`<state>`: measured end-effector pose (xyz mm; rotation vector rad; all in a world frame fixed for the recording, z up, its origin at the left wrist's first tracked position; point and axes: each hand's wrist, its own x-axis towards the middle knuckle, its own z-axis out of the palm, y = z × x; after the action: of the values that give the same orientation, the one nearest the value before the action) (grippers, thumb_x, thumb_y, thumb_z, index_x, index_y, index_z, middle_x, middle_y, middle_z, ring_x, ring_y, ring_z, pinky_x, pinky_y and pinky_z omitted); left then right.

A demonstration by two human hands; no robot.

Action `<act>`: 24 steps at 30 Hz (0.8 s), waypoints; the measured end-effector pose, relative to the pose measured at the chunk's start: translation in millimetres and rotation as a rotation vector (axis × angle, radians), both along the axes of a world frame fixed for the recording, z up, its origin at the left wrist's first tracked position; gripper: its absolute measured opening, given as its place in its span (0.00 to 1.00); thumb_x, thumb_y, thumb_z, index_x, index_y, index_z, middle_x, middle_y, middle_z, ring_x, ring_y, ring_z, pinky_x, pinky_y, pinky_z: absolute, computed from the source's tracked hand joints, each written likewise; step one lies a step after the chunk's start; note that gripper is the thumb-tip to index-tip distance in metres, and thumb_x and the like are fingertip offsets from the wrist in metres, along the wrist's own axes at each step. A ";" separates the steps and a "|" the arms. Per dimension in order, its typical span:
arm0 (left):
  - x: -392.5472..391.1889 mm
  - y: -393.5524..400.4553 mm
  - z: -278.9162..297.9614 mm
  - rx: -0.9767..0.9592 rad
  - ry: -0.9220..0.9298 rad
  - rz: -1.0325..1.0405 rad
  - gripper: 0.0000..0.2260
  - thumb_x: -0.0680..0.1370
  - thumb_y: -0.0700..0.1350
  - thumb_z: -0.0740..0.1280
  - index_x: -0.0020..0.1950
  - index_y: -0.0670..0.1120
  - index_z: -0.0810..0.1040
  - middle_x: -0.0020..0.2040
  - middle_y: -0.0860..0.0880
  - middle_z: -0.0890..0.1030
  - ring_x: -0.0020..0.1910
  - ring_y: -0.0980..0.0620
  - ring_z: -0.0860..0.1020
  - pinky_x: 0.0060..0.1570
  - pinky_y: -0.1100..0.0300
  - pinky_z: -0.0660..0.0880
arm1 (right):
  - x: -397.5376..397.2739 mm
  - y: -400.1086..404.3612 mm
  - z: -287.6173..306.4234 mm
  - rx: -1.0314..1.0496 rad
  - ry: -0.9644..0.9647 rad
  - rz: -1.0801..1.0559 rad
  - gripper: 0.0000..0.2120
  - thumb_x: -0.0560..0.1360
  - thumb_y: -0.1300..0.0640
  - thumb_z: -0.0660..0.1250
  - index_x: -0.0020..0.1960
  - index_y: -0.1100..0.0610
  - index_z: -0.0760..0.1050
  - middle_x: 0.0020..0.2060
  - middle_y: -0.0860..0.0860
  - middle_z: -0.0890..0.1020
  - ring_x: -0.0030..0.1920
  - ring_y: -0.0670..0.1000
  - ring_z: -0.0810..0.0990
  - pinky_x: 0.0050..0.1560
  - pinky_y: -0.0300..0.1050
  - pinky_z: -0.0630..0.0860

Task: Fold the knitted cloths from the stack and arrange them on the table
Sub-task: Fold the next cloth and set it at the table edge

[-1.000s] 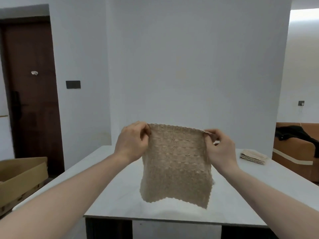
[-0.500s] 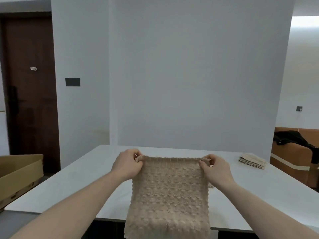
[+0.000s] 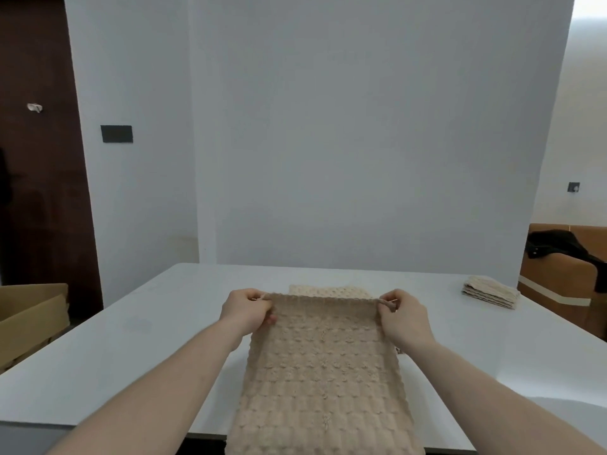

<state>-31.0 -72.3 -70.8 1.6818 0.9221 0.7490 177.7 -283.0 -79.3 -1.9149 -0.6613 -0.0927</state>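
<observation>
Left hand point(image 3: 245, 311): forearm stretched forward, fingers curled, pinching the far left corner of the beige knitted cloth point(image 3: 323, 372).
Right hand point(image 3: 403, 318): mirrored pose, pinching the far right corner.
Cloth: spread taut between hands over the white table point(image 3: 131, 339), near end draped past the front edge.
Stack of folded beige cloths point(image 3: 491, 291): far right of table, well apart.

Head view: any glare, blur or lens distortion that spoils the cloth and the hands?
Head view: soft, even light; blown-out highlight at the doorway top right; wide-angle bending of the wall edges; held knitted cloth, left hand and right hand reasonably sharp; stack of cloths softer.
</observation>
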 end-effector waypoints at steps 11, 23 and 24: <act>-9.2 -4.1 -3.8 0.208 0.028 0.002 0.07 0.77 0.42 0.70 0.45 0.53 0.86 0.46 0.54 0.85 0.50 0.54 0.81 0.45 0.62 0.75 | -8.0 -13.5 6.1 -0.026 -0.063 0.081 0.12 0.77 0.62 0.62 0.46 0.48 0.81 0.43 0.44 0.83 0.43 0.45 0.82 0.29 0.35 0.72; -72.5 -56.6 -38.4 0.665 0.251 -0.185 0.09 0.75 0.42 0.67 0.42 0.57 0.82 0.43 0.63 0.84 0.48 0.64 0.80 0.53 0.62 0.78 | -36.4 -80.4 -43.9 -0.307 -0.223 0.191 0.08 0.70 0.56 0.66 0.38 0.45 0.79 0.40 0.38 0.83 0.42 0.40 0.82 0.47 0.45 0.81; -76.3 -59.7 -43.4 0.667 0.269 -0.202 0.09 0.75 0.42 0.67 0.42 0.57 0.82 0.44 0.63 0.84 0.48 0.65 0.80 0.54 0.62 0.78 | -39.4 -83.5 -47.4 -0.316 -0.221 0.199 0.07 0.70 0.56 0.66 0.38 0.44 0.79 0.40 0.38 0.83 0.41 0.40 0.82 0.46 0.45 0.81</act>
<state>-107.3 -132.0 -114.2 2.4692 0.6995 0.7492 138.2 -366.5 -126.6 -2.1458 -1.0639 -0.0778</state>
